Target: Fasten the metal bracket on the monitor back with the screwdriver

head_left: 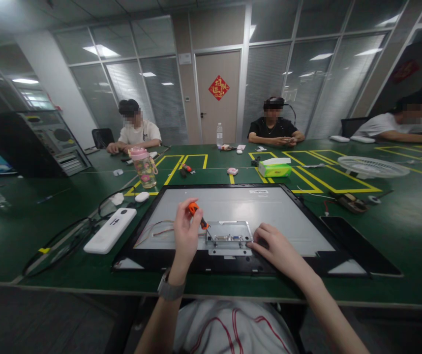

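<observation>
A flat monitor panel (270,206) lies face down on the green table (399,255), its grey metal back up inside a black frame. A small metal bracket plate (229,238) with a connector sits near its front edge. My left hand (186,233) is closed round an orange-handled screwdriver (198,215), whose tip points down at the bracket's left side. My right hand (275,246) rests on the panel at the bracket's right edge, fingers curled and pressing it. Thin coloured wires (155,230) run across the panel to the left.
A white power bank (110,230) and black cables lie at the left, a pink bottle (143,167) and a green tissue box (274,168) behind the panel. A white fan grille (371,166) sits at the right, a computer case (37,142) far left. Three people sit across the table.
</observation>
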Action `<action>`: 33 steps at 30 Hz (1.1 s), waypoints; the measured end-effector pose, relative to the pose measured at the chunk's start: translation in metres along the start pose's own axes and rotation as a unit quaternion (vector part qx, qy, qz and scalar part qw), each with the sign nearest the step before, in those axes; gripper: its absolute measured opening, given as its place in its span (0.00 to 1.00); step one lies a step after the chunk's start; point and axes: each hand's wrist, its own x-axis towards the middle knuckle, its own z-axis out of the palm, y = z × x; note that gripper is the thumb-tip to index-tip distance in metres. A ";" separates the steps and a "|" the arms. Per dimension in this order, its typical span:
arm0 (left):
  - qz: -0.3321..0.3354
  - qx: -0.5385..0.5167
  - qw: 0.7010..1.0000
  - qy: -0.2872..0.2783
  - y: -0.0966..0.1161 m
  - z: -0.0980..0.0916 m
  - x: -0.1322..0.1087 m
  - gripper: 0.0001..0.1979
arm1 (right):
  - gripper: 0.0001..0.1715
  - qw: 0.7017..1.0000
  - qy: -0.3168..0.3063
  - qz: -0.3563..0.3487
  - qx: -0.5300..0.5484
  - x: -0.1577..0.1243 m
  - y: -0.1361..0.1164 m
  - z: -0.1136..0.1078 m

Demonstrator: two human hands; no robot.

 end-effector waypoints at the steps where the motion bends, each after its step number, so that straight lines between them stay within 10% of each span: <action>1: -0.009 -0.009 1.000 -0.006 0.000 0.000 0.000 0.12 | 0.11 1.000 0.000 0.001 -0.001 0.000 0.000 0.000; 33: 0.014 0.024 0.999 0.035 0.000 -0.002 -0.002 0.11 | 0.12 1.000 0.004 0.000 -0.013 -0.001 -0.002 0.000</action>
